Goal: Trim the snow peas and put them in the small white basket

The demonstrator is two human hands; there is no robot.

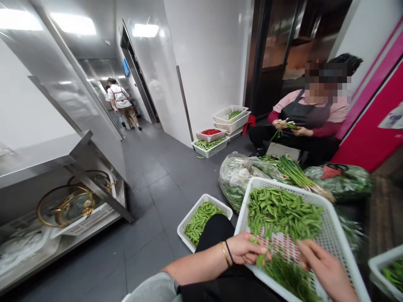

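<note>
A large white plastic basket [337, 235] rests in front of me, tilted. Flat green pea pods [285, 212] are heaped in its far part. Closer to me in the same basket lies a pile of thin, stringy green trimmings [288, 272]. My left hand [247, 248], with bracelets at the wrist, is closed around a few pea pods [260, 258] above the near rim. Opposite it, my right hand [325, 266] hovers over the basket with thumb and fingers pinched together. Whatever is between those fingertips, if anything, is too small to make out.
Beside my knee stands a smaller basket of pods [201, 220]. Beyond are plastic bags of greens [234, 176] and spring onions [294, 172]. A seated co-worker [305, 111] handles spring onions. Baskets [215, 150] stand by the wall; a steel shelf [103, 201] is left. People walk down the corridor.
</note>
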